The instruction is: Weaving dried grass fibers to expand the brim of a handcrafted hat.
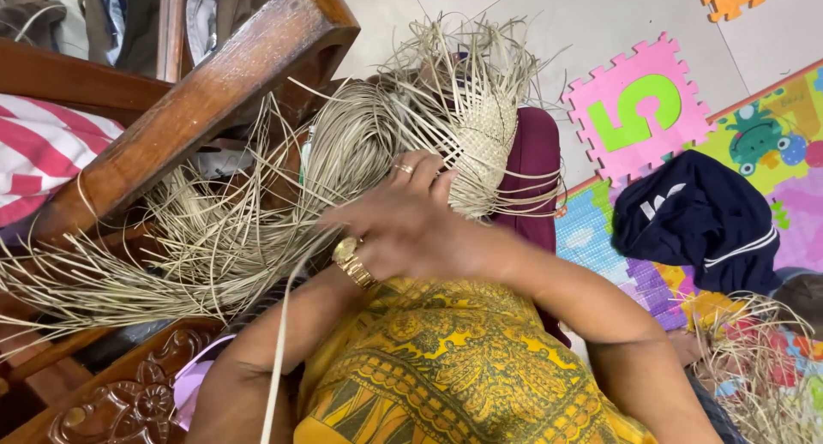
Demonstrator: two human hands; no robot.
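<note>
Yellow patterned cloth (pixel 446 367) covers the lap nearest the camera, and both forearms cross above it. Up from that cloth, the right hand (pixel 403 225) shows its back, fingers curled over pale straw strands, a ring on one finger; whether it pinches a strand I cannot tell, since the fingertips are hidden in the fibres. The left hand, marked by a gold wristwatch (pixel 351 260), is mostly hidden behind the right one, so its grip cannot be told. One long pale strand (pixel 279 358) hangs down from the hands past the left edge of the yellow cloth.

Just above the hands sits the half-woven straw piece (pixel 484 140), a tight plaited patch with loose ends fanning out all round. Left of the yellow cloth a big loose bundle of dry straw (pixel 197 238) spreads under a slanting brown wooden beam (pixel 197 101). A maroon cloth (pixel 536 165) lies behind the woven piece. Right of the yellow cloth a dark navy garment (pixel 699 217) rests on a colourful foam puzzle mat (pixel 634 110).
</note>
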